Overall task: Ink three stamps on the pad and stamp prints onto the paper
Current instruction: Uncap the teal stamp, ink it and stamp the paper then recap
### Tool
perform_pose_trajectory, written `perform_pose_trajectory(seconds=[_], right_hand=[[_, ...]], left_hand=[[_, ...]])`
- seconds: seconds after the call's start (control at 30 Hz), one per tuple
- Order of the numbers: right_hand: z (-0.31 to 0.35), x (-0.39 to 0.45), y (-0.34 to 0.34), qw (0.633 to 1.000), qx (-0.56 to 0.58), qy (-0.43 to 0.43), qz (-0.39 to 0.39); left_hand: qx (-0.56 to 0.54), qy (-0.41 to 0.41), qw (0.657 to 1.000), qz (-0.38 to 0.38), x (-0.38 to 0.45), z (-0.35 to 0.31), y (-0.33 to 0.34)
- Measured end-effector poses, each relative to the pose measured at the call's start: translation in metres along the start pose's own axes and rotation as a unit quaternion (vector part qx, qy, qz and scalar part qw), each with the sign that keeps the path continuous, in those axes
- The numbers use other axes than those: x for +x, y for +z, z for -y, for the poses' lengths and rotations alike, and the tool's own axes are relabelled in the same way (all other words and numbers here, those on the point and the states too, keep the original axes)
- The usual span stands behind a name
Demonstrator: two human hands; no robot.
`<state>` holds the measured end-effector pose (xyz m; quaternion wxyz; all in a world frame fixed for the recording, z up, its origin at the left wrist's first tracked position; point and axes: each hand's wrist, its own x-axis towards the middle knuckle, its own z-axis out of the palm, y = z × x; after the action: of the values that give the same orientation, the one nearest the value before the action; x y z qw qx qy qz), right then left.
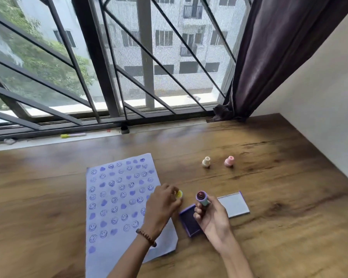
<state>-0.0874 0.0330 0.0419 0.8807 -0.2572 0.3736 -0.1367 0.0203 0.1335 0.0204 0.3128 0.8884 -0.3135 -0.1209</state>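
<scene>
A sheet of paper (117, 201) covered with purple smiley and heart prints lies on the wooden table (269, 197). My left hand (161, 205) rests at the paper's right edge, fingers closed on a small yellow stamp (179, 194). My right hand (211, 215) holds a teal stamp (203, 198) tilted up, its dark inked face showing, above the open purple ink pad (189, 221). The pad's lid (234, 204) lies open to the right. A cream stamp (206, 162) and a pink stamp (229, 161) stand farther back.
A window with dark metal bars (100, 63) runs along the table's far edge. A yellow-capped marker (72, 135) lies on the sill. A dark curtain (273, 57) hangs at the right, beside a white wall (319, 97).
</scene>
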Motion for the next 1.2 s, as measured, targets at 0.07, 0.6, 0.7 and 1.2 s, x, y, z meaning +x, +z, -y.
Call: perform_pose_trajectory(seconds=[0.07,0.6,0.7,1.2], right_hand=[[-0.001,-0.002,-0.005,1.0,-0.018,-0.002,-0.022],[0.031,-0.053,0.031,0.585,-0.714,-0.375,-0.082],[0.013,-0.042,0.02,0.546,-0.772,-0.308,-0.101],[0.001,-0.018,0.006,0.623,-0.756,-0.167,-0.109]], left_hand=[[0.022,0.002,1.0,0.007,-0.001,0.002,0.002],[0.132,0.117,0.972,0.156,-0.028,0.014,0.006],[0.129,0.115,0.974,0.15,-0.03,0.018,0.011],[0.092,0.079,0.981,0.148,-0.043,0.034,-0.02]])
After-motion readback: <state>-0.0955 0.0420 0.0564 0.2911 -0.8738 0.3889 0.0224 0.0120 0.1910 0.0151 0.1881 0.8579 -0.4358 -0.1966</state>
